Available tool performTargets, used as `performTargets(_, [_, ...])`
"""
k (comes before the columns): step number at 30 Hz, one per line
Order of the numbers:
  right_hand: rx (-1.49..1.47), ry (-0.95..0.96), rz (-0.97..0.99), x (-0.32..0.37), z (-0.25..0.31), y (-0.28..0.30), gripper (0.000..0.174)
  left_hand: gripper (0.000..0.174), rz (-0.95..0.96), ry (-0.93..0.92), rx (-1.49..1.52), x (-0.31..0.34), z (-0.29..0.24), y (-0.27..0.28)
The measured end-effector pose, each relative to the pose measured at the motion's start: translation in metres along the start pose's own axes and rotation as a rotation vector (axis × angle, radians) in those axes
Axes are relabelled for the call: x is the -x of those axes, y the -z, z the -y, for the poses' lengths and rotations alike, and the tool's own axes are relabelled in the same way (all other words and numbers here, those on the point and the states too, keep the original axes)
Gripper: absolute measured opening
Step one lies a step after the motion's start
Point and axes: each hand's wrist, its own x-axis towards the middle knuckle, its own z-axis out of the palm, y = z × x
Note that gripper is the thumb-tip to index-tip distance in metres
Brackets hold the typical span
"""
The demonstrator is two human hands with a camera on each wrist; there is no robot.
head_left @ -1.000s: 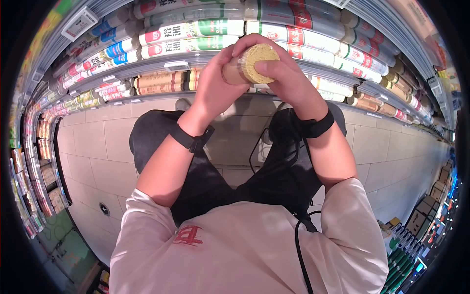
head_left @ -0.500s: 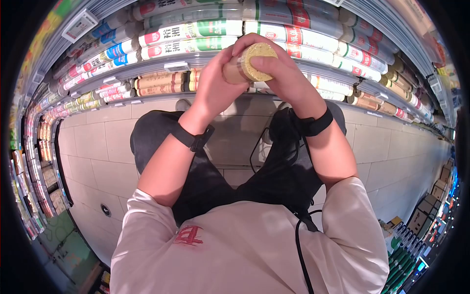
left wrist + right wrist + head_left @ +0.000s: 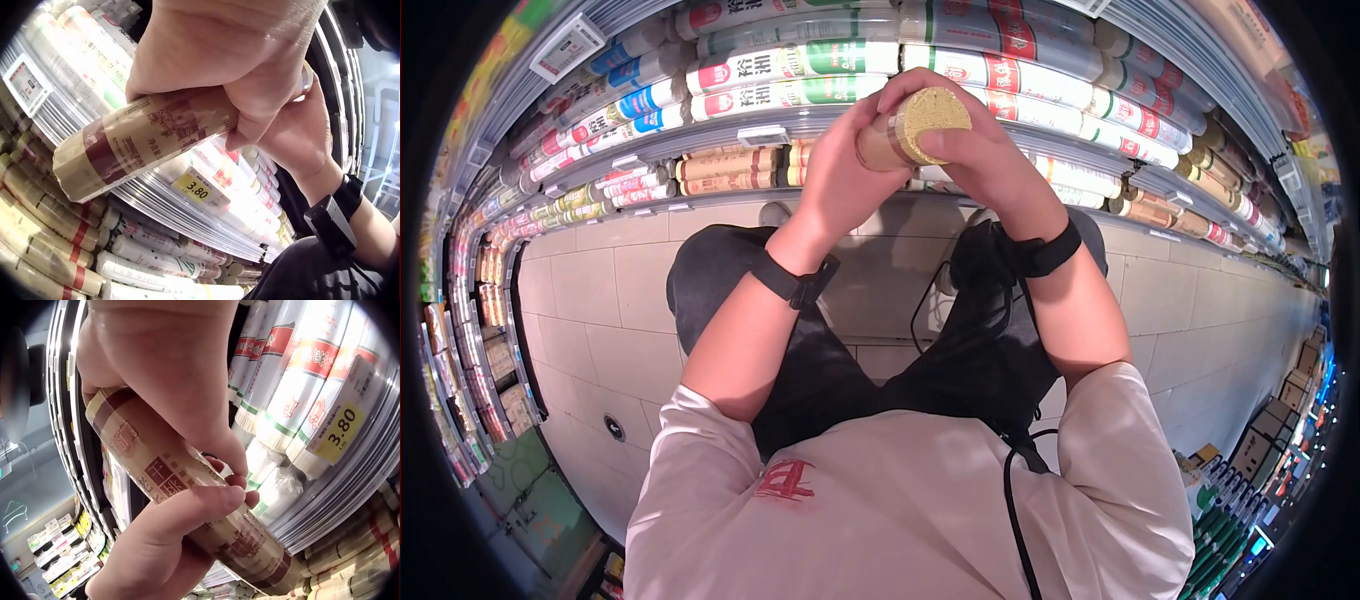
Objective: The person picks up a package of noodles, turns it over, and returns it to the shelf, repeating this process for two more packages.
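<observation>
A round pack of dried noodles in brown paper wrapping (image 3: 150,140) is held in both hands in front of the shelf. My left hand (image 3: 842,185) grips its body, and in the right wrist view the left thumb (image 3: 200,506) lies across the printed label. My right hand (image 3: 990,150) curls round the other end, its thumb against the yellowish end face (image 3: 935,115) where noodle ends show. In the left wrist view the pack slants, with its wrapped far end at lower left. Part of its middle is hidden by the fingers.
Shelves of stacked noodle packs in white wrapping (image 3: 800,90) stand in front, with brown packs (image 3: 725,170) on the shelf below. A yellow 3.80 price tag (image 3: 195,189) hangs on the shelf edge. Tiled floor (image 3: 590,300) lies beneath the person's bent legs (image 3: 730,280).
The pack's yellowish end face tilts slightly left and then back right, the right thumb moving a little with it. Both hands keep their hold and the arms stay nearly still.
</observation>
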Motion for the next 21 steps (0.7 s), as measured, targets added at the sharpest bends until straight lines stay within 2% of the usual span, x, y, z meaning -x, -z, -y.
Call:
performTargets(3, [0.023, -0.014, 0.015, -0.0005, 0.0009, 0.0016, 0.030, 0.059, 0.000, 0.010, 0.010, 0.0002, 0.0004, 0.0008])
performTargets(6, [0.069, -0.089, 0.030, -0.0023, 0.0009, 0.0033, 0.044, 0.059, 0.003, 0.020, -0.001, 0.0005, 0.0021, 0.0021])
performTargets(17, [0.080, -0.045, 0.056, 0.0013, 0.0056, 0.0031, 0.053, 0.059, 0.018, 0.032, 0.074, -0.0011, 0.0065, -0.0006])
performTargets(21, [0.095, -0.085, 0.068, 0.0000, 0.0052, 0.0048, 0.054, 0.059, 0.021, 0.042, 0.083, -0.0008, 0.0050, 0.0005])
